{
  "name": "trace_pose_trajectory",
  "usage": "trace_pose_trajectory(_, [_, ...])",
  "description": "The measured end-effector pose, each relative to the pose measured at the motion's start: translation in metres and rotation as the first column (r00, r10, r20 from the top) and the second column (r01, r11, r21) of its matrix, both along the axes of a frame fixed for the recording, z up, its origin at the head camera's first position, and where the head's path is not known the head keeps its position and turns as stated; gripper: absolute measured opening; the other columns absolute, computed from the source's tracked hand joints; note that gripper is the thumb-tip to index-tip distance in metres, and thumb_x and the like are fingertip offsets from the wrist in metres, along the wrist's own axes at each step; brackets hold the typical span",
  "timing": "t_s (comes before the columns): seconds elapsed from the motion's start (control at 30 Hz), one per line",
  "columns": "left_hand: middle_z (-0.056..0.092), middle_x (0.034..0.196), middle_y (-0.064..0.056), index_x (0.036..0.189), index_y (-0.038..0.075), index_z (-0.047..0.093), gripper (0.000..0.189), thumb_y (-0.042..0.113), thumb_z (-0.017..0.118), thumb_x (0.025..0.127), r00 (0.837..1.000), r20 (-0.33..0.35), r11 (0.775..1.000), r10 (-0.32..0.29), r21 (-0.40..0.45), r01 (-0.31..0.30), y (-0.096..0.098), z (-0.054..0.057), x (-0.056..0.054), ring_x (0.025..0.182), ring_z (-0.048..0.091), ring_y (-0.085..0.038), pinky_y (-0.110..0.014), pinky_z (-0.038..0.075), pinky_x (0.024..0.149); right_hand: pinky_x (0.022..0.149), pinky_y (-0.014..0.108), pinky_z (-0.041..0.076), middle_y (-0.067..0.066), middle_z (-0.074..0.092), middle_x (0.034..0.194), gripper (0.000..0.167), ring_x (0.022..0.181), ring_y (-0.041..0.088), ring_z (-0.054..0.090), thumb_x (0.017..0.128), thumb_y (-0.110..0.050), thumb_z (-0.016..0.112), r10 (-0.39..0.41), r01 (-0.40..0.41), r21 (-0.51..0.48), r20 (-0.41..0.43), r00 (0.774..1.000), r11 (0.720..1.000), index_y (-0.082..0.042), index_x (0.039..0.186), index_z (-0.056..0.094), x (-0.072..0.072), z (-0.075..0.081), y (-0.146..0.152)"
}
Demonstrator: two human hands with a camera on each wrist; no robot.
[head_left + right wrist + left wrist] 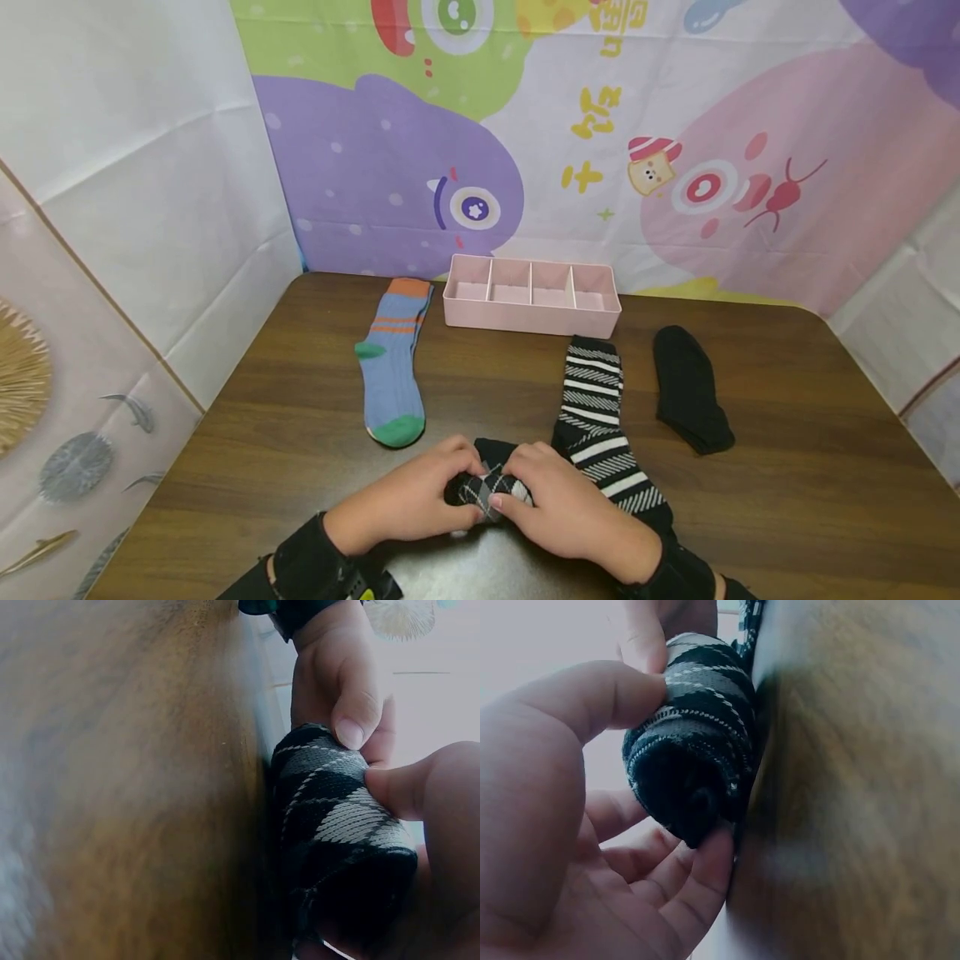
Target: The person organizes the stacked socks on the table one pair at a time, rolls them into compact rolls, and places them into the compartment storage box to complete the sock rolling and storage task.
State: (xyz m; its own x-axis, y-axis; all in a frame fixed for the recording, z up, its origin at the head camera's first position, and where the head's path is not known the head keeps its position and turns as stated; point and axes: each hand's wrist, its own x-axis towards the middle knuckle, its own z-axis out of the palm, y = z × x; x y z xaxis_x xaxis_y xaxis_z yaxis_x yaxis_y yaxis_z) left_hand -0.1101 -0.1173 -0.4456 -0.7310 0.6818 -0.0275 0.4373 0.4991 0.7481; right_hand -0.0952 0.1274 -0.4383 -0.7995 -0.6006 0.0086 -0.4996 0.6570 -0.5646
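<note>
A black, grey and white argyle sock (491,487), rolled into a thick bundle, lies on the table near its front edge. My left hand (420,496) grips its left end, thumb on the near side and fingers curled round the far side. At the other end my right hand (562,504) holds the roll, its thumb pressing on the patterned face. In the left wrist view the rolled sock (697,712) shows a dark, coiled end between thumb and fingers. From the right wrist, both thumbs rest on the argyle sock (330,787). A flat black part sticks out beyond the roll.
Right beside my right hand lies a black-and-white striped sock (600,400), partly covered by that arm. Farther right is a plain black sock (690,387). A blue sock with orange and green parts (393,367) lies left. A pink divided box (532,317) stands at the back.
</note>
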Motion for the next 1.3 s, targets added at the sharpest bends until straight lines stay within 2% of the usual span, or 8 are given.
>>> trace_pose_trajectory(0.17, [0.056,0.114,0.010,0.119,0.021,0.069,0.028,0.025,0.074,0.092,1.000,0.004,1.000,-0.003,0.016,0.003,-0.0004,0.0012,0.0000,0.099,0.056,-0.008,-0.027,0.050,0.084,0.086,0.036,0.050,-0.010,0.061,0.110,0.034,0.103,0.010,0.054,0.102,-0.052,0.059,-0.006,0.006,0.003,0.017,1.000,1.000,-0.020,0.114,0.065,-0.0004,0.0000,-0.0002])
trace_pose_trajectory(0.3, [0.060,0.118,0.011,0.124,0.026,0.064,0.034,0.019,0.073,0.091,1.000,-0.017,1.000,-0.007,0.027,0.008,0.0009,0.0006,0.0007,0.107,0.057,-0.008,-0.031,0.050,0.091,0.085,0.037,0.051,-0.010,0.064,0.111,0.038,0.102,0.009,0.058,0.099,-0.055,0.061,-0.012,0.012,0.004,0.008,1.000,1.000,-0.023,0.120,0.062,-0.0012,-0.0001,-0.0007])
trace_pose_trajectory(0.43, [0.061,0.123,0.012,0.124,0.029,0.059,0.038,0.013,0.072,0.092,1.000,-0.029,0.999,-0.001,0.041,0.003,0.0013,0.0009,0.0024,0.117,0.056,-0.008,-0.037,0.047,0.101,0.083,0.036,0.051,-0.011,0.064,0.108,0.036,0.099,0.008,0.058,0.098,-0.055,0.063,-0.011,0.011,-0.001,0.009,1.000,1.000,-0.025,0.119,0.061,-0.0020,0.0004,-0.0008])
trace_pose_trajectory(0.7, [0.059,0.122,0.011,0.119,0.030,0.057,0.041,0.004,0.072,0.090,0.997,-0.070,0.997,-0.023,0.075,0.028,0.0013,0.0039,0.0048,0.117,0.054,-0.010,-0.037,0.046,0.101,0.076,0.030,0.049,-0.015,0.062,0.102,0.040,0.089,0.005,0.056,0.092,-0.059,0.070,-0.002,0.002,0.010,-0.001,1.000,1.000,-0.027,0.114,0.062,-0.0029,0.0038,-0.0023])
trace_pose_trajectory(0.83, [0.060,0.127,0.008,0.123,0.029,0.057,0.035,0.010,0.068,0.096,1.000,-0.006,0.998,0.000,0.056,0.001,0.0010,0.0040,0.0038,0.113,0.057,-0.010,-0.034,0.048,0.097,0.076,0.030,0.049,-0.013,0.065,0.105,0.038,0.090,0.005,0.057,0.093,-0.054,0.072,-0.008,0.008,0.007,-0.020,1.000,1.000,-0.026,0.116,0.062,-0.0028,0.0034,-0.0014])
trace_pose_trajectory(0.93, [0.060,0.132,0.003,0.127,0.028,0.056,0.029,0.017,0.063,0.102,0.999,0.030,0.999,0.031,0.017,-0.031,0.0015,0.0037,0.0031,0.116,0.058,-0.011,-0.037,0.048,0.097,0.078,0.031,0.051,-0.009,0.066,0.108,0.043,0.091,0.006,0.058,0.091,-0.047,0.076,-0.012,0.012,0.001,-0.020,1.000,1.000,-0.023,0.121,0.058,-0.0026,0.0025,-0.0005])
trace_pose_trajectory(1.1, [0.061,0.133,0.001,0.128,0.027,0.055,0.023,0.021,0.056,0.106,0.997,0.044,0.998,0.061,-0.033,-0.060,0.0045,0.0026,0.0019,0.120,0.058,-0.013,-0.042,0.048,0.099,0.079,0.031,0.051,-0.005,0.067,0.109,0.055,0.093,0.007,0.059,0.083,-0.037,0.087,-0.004,0.004,0.005,-0.015,1.000,1.000,-0.018,0.123,0.054,-0.0031,0.0025,0.0010])
trace_pose_trajectory(1.3, [0.059,0.137,-0.001,0.129,0.026,0.054,0.023,0.024,0.056,0.106,0.996,0.070,0.997,0.051,-0.054,-0.047,0.0055,0.0028,0.0013,0.127,0.055,-0.016,-0.045,0.045,0.104,0.076,0.030,0.050,-0.008,0.066,0.105,0.044,0.090,0.007,0.057,0.081,-0.036,0.089,-0.013,0.014,-0.012,0.019,1.000,1.000,-0.020,0.113,0.062,-0.0029,0.0047,0.0020])
